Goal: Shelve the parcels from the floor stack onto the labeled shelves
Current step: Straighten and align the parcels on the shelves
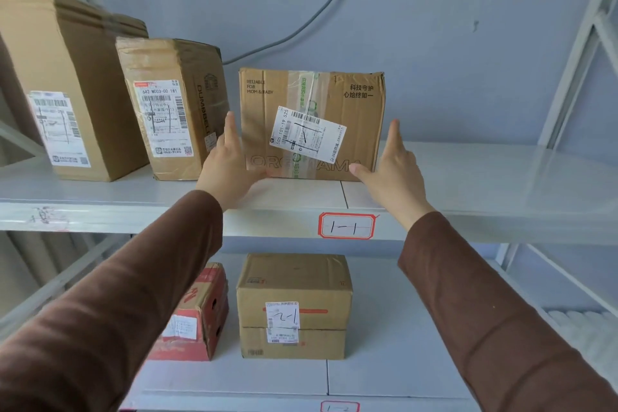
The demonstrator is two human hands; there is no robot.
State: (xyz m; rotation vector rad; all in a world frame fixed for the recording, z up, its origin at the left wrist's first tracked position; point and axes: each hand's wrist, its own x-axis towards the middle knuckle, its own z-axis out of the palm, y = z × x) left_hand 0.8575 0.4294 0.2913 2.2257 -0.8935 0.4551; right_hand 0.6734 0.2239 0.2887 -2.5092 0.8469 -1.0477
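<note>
Upper shelf (468, 177), far L: tall brown box (67, 84), then a crumpled box marked DUMBBELL (174, 110) just beside it. Left hand (227, 164) spread wide, fingers up, palm by the L edge of the parcel (311, 124); thumb at its lower front. Parcel stands upright mid-shelf w/ a tilted white shipping label (307, 134). Right hand (391, 167) also spread wide by the parcel's R lower corner, thumb touching it. Neither hand wraps the box. Red-framed tag "1-1" (346, 226) on the shelf's front edge below. Lower shelf (401, 375): red box (197, 314) L, brown box marked "2-1" (294, 308) beside it. Brown sleeves (117, 311) on both arms.
</note>
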